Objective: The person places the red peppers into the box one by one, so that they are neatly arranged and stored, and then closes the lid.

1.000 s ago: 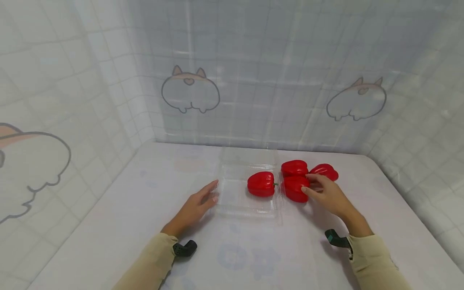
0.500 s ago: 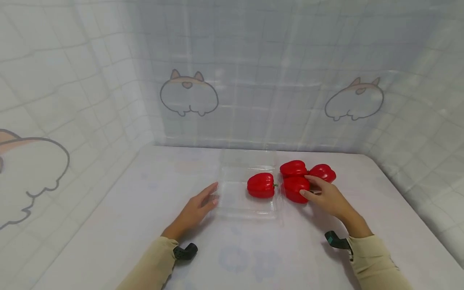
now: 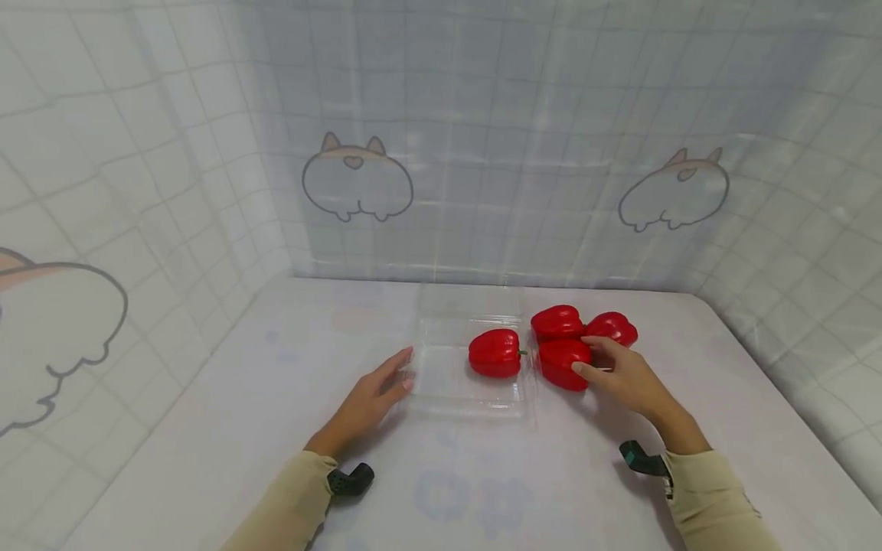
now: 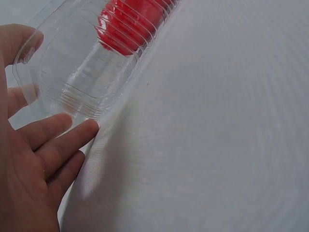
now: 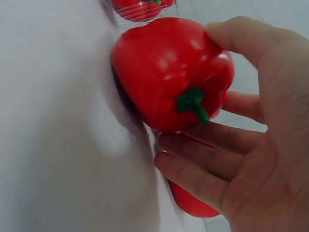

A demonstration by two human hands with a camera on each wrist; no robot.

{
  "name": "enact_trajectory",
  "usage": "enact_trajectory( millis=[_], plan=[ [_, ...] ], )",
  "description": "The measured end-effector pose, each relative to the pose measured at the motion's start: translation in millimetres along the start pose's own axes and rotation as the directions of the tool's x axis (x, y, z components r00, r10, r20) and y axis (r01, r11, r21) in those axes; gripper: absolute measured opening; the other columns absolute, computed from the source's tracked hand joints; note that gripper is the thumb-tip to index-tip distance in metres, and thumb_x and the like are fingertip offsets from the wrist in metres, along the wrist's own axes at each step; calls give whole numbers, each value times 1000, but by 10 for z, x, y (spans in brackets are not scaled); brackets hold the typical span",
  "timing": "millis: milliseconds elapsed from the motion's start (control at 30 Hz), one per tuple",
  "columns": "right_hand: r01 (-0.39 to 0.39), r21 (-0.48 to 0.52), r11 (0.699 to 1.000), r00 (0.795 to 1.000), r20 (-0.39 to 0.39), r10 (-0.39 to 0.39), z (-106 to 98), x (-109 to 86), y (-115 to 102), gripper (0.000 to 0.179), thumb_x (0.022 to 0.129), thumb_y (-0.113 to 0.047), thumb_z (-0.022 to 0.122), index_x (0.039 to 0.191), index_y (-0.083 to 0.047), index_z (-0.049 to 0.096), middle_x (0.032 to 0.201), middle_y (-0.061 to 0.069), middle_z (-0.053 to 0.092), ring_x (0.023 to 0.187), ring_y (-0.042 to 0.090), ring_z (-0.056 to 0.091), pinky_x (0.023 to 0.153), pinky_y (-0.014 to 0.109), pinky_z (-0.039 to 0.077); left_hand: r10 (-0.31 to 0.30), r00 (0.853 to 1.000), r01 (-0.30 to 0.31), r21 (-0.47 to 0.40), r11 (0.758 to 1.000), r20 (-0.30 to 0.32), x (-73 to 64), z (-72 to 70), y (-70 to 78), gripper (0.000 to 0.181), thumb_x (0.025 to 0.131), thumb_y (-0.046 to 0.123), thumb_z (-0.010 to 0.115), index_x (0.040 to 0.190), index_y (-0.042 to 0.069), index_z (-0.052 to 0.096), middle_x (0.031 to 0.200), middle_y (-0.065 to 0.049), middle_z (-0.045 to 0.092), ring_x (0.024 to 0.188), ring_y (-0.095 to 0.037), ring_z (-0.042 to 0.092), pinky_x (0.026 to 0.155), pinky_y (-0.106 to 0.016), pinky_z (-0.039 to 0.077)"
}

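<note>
A red bell pepper [image 3: 565,364] with a green stem lies just right of the clear plastic container. My right hand [image 3: 623,375] grips it, thumb on the near side and fingers round the far side, as the right wrist view shows around the pepper [image 5: 169,72]. Inside the open clear container [image 3: 441,375] sits another red bell pepper [image 3: 494,353], its stem pointing right. At the container's left wall rests my left hand [image 3: 365,398], fingers extended. In the left wrist view, its thumb and fingertips lie at the clear rim [image 4: 36,96].
Two more red bell peppers lie behind the gripped one, a left one [image 3: 556,322] and a right one [image 3: 612,329]. The container's clear lid [image 3: 472,301] is folded back toward the rear wall. White tiled-pattern sheeting [image 3: 482,191] surrounds the white table [image 3: 310,337] at the back and sides.
The pepper in my right hand has shifted slightly toward me, with its near end turned. The rear right pepper has rolled a little. My left hand stays at the container.
</note>
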State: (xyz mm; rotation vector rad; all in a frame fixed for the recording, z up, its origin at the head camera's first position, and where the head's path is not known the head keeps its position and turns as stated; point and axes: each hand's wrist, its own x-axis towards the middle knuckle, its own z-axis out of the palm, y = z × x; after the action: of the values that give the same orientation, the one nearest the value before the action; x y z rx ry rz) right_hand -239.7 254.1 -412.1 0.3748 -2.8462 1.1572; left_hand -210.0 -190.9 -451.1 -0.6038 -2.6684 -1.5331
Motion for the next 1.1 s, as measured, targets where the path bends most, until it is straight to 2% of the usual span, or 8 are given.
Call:
enact_trajectory(
  millis=[200,400,600,767,1000,1100],
  plan=[
    [-37,-30,999,997,-64,35,4,-13,-1,67,93,-42,69,142,-2,48,133,25,56,117,44,55,86,54,56,0,1000,0,14,1000,-2,-24,-16,15,63,103,36,57,158,18,34,158,-4,38,134,-24,50,112,-51,36],
    [-44,13,999,997,-69,44,1,-17,11,68,94,-44,67,144,-3,47,135,25,54,121,44,52,87,54,56,-12,1000,12,1,1000,-1,-40,-15,4,63,102,39,58,158,20,34,158,-2,38,134,-22,50,112,-49,36],
    [-49,76,996,996,-75,55,7,-22,37,67,95,-44,67,145,-4,47,135,24,54,119,43,54,83,48,59,6,1000,-6,0,1000,3,-19,-3,-2,64,102,36,58,158,18,33,159,-1,37,134,-22,50,112,-50,37],
    [-62,122,991,994,-76,72,12,-29,64,68,95,-43,67,146,-4,45,136,24,52,118,43,54,80,44,60,-5,1000,5,7,1000,3,-21,-4,5,64,102,40,58,158,20,34,159,-1,37,134,-22,50,112,-49,36],
    [-18,147,989,988,-150,41,-5,0,44,63,97,-41,64,145,-3,46,134,23,53,114,41,56,80,45,60,-18,1000,18,-1,1000,-10,-19,-11,4,63,101,41,58,157,23,35,158,0,39,134,-21,51,112,-49,37],
    [-27,166,986,985,-166,55,4,-14,32,62,98,-37,65,145,-2,46,135,24,52,115,42,55,80,46,60,-32,999,32,-1,999,0,-15,-15,7,64,101,42,58,157,23,34,158,0,39,134,-20,50,112,-48,36]
  ],
)
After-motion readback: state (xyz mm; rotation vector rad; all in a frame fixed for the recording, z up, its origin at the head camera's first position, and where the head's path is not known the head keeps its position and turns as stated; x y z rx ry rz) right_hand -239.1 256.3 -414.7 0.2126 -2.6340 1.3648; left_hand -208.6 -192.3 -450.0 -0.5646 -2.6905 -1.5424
